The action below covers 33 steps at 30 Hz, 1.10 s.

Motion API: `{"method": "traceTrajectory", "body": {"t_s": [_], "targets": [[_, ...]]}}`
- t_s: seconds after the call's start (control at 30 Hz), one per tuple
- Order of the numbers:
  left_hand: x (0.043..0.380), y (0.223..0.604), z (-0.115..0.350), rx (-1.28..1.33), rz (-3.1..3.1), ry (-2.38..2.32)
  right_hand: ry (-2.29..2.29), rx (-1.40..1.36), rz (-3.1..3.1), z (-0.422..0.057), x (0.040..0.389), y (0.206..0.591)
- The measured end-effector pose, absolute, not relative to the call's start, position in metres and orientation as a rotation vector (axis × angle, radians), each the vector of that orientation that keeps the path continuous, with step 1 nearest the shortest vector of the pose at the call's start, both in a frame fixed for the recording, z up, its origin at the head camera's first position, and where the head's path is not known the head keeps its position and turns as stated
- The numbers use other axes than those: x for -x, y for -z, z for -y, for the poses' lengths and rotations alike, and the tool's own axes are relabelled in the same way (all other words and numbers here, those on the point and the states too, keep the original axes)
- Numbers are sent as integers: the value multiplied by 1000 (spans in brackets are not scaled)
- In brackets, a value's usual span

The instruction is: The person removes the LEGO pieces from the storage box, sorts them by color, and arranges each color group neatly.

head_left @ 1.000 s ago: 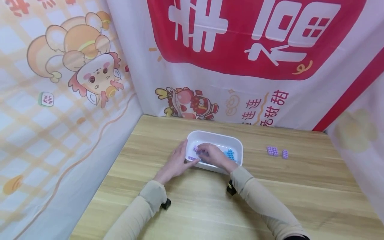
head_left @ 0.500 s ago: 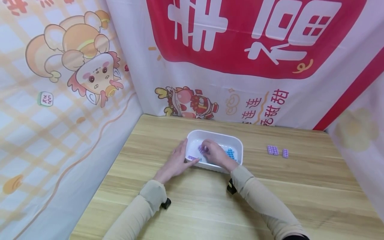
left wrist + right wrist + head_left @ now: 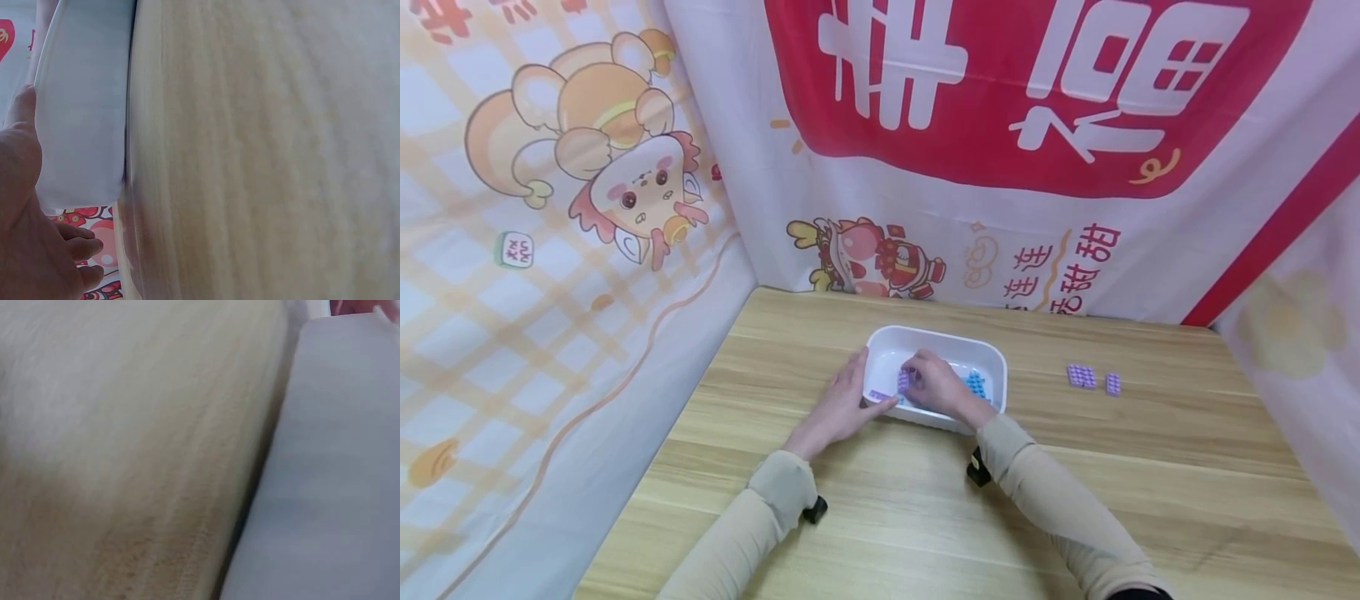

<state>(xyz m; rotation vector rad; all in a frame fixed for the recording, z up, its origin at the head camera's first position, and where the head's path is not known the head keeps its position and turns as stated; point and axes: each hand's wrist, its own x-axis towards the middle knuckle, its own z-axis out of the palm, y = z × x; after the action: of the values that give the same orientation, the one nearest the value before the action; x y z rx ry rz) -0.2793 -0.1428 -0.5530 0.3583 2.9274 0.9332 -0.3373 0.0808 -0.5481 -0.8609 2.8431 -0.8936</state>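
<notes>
A white rectangular plastic box stands on the wooden table; its outer wall fills the right of the right wrist view. Inside it my right hand pinches a small purple studded piece between thumb and fingers, partly hidden by them. My left hand rests against the box's left end, with fairly straight fingers there and the thumb along the near rim. In the left wrist view that thumb lies at the top edge of the box wall. A purple strip lies at the box's near left corner, blue studded pieces at its right end.
Two more purple studded pieces lie on the table to the right of the box, a larger one and a smaller one. Printed cloth hangs behind the table's far edge and along the left side.
Within the box, the purple piece in my right fingers has turned and shifted slightly right, and the right hand has drawn a little to the right. My left hand keeps its place.
</notes>
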Motion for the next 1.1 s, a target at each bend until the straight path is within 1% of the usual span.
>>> {"method": "traceTrajectory", "body": {"t_s": [0.23, 0.43, 0.8, 0.9, 1.1], "targets": [[278, 553, 142, -336, -2928, -924, 1119, 776, -2789, -99, 336, 538], [279, 553, 142, -326, -2940, -903, 1193, 692, -2749, -122, 333, 529], [280, 557, 140, -332, -2940, -879, 1318, 844, -2801, -155, 321, 529], [280, 557, 140, -337, -2938, -878, 1360, 814, -2769, -171, 315, 524], [278, 553, 140, -322, -2934, -882, 1373, 671, -2817, -211, 307, 507]]}}
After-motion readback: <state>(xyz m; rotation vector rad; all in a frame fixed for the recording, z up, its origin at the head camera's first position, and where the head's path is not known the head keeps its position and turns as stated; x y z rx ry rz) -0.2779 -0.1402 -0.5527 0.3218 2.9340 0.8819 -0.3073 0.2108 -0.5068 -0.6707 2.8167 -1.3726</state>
